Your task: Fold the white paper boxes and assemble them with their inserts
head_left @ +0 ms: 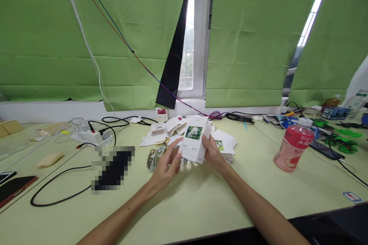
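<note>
A white cardboard box (pixel 196 141) with a white-flower picture on its front is held up, tilted, above the table. My right hand (pixel 213 153) grips its right side, thumb on the edge. At the lower left edge my left hand (pixel 169 160) holds it between thumb and fingers; the fingertips behind are partly hidden. Beneath and behind my left hand lie several shiny glass bottles (pixel 152 159), one with a gold top (pixel 162 142). More flattened or folded white boxes (pixel 175 125) are heaped behind, and others (pixel 224 143) lie right of my right hand.
A pink drink bottle (pixel 293 145) stands at the right, near a dark phone (pixel 327 150) and green plastic parts (pixel 345 141). On the left are a power strip (pixel 92 137), a black cable (pixel 57 203) and a blurred-out dark object (pixel 115 168). Green blinds (pixel 253 38) hang behind.
</note>
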`<state>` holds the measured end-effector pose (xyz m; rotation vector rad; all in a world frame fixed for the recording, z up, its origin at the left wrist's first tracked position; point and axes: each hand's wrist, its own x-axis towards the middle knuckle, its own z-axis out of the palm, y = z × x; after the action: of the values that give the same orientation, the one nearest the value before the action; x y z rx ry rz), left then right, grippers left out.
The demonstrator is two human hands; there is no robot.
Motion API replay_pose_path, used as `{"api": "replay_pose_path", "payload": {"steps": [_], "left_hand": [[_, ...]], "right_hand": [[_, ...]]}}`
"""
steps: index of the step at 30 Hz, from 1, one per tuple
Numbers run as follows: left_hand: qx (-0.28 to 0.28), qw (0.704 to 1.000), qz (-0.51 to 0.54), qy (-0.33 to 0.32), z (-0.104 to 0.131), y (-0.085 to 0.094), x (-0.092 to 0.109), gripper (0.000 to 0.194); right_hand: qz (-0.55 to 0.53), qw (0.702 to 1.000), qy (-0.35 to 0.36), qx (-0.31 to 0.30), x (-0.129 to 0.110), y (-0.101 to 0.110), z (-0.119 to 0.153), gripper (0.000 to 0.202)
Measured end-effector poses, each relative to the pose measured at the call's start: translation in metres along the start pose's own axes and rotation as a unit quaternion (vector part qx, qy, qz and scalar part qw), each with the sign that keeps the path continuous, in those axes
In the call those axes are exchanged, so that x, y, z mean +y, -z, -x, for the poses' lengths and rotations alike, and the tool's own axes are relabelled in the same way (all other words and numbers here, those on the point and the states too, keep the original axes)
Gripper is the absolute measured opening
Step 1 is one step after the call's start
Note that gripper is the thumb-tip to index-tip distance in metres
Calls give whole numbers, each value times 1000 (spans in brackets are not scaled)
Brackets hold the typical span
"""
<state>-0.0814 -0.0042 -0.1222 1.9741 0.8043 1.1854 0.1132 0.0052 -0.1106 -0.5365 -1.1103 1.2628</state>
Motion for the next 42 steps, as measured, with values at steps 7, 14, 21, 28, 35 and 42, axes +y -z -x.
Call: {"api": "replay_pose_path", "payload": {"steps": [7,14,21,28,35,42], "left_hand": [[167,973,-145,-71,-3,1,3,26],[99,968,-157,-168,1,4,1,24],[44,981,-136,-133,2,5,-4,50],[20,984,-158,-82,2,3,-3,69],[-14,985,-152,-84,4,1,-1,76],[-3,980,-153,-125,4,-2,-4,92]], "right_hand": [[113,993,47,2,-1,-1,3,68],[214,968,77,-103,6,-3,6,79],[200,965,90,-141,12,0,2,90],[235,958,111,-121,7,2,4,76],[288,944,141,-81,6,5,4,72],[341,922,180,-35,6,7,7,71]]}}
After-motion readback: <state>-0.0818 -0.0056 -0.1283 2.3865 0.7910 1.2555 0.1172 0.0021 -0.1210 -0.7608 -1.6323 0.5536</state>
